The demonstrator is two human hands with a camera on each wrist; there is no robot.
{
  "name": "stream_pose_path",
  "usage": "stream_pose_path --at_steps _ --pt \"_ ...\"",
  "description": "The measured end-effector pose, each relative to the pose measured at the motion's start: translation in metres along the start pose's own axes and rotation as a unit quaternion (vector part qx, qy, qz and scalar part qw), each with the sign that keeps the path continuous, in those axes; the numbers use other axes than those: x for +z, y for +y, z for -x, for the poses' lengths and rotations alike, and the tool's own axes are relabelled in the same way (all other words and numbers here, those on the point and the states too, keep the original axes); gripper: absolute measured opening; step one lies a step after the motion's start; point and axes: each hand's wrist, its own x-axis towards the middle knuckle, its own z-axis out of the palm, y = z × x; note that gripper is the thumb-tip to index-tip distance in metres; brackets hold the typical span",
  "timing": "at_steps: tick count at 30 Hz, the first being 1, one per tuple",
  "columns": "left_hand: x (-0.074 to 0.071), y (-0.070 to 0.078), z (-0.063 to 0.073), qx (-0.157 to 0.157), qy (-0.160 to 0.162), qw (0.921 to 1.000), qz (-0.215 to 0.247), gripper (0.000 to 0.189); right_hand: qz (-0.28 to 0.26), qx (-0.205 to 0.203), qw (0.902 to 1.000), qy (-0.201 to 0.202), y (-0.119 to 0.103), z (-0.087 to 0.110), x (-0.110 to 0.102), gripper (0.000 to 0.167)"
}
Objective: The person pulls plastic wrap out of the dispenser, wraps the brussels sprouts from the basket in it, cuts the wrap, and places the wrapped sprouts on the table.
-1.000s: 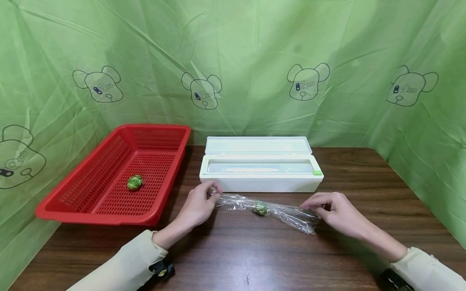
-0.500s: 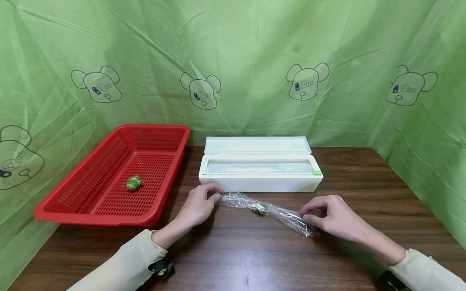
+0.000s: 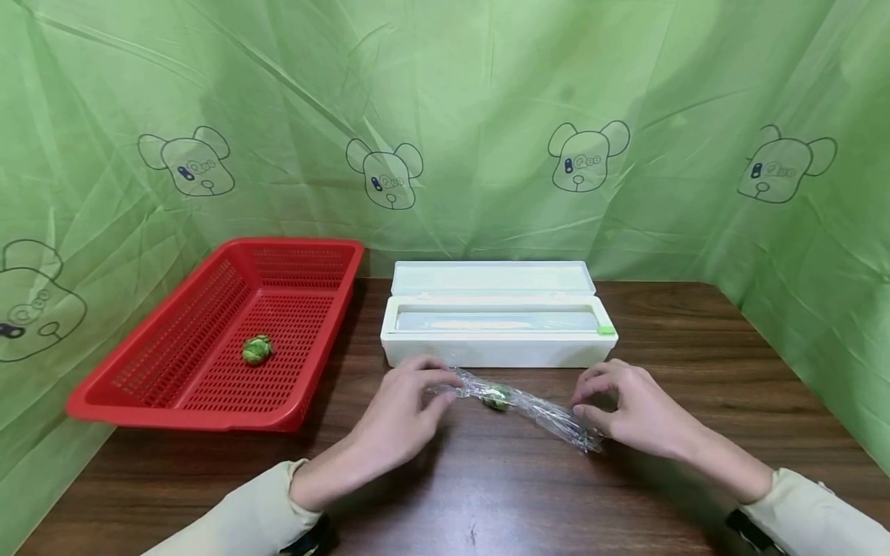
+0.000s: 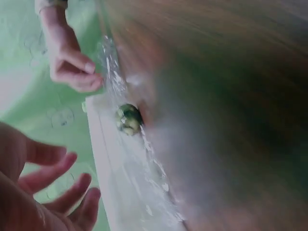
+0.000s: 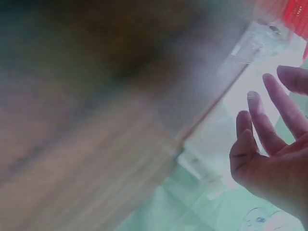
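A small green Brussels sprout lies on the wooden table, under a narrow, crumpled strip of clear plastic wrap. My left hand reaches over the strip's left end, thumb and fingers apart; the left wrist view shows those fingers loosely bent with nothing seen between them. By the strip's right end is my right hand, its fingers bent loosely and spread in the right wrist view, also without anything seen in them. Whether fingertips touch the film is unclear. The sprout shows through film in the left wrist view.
Behind the strip stands a white plastic wrap dispenser with its lid raised and a green tab at its right. A red perforated basket on the left contains another Brussels sprout. A green printed curtain surrounds the table.
The left hand has moved right along the wrap, nearer the sprout. The strip's right part has gathered narrower; the right hand has shifted only slightly.
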Motion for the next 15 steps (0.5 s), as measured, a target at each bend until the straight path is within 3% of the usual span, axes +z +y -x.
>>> stream_pose_path --at_steps 2,5,10,15 --pt "0.005 0.004 -0.005 0.038 -0.030 0.9987 -0.016 0.022 -0.014 0.005 0.9999 0.000 -0.009 -0.007 0.000 0.020" --pt "0.014 0.006 -0.017 0.067 -0.075 0.9937 -0.049 0.023 -0.052 0.016 0.9984 -0.013 -0.023 -0.020 0.005 0.015" --pt "0.029 0.001 -0.036 0.061 -0.122 0.9849 -0.106 0.022 -0.089 0.038 0.9946 -0.038 -0.037 -0.040 0.022 0.006" --pt "0.036 -0.007 -0.043 0.040 -0.144 0.9824 -0.113 0.017 -0.099 0.053 0.9920 -0.058 -0.038 -0.049 0.037 0.009"
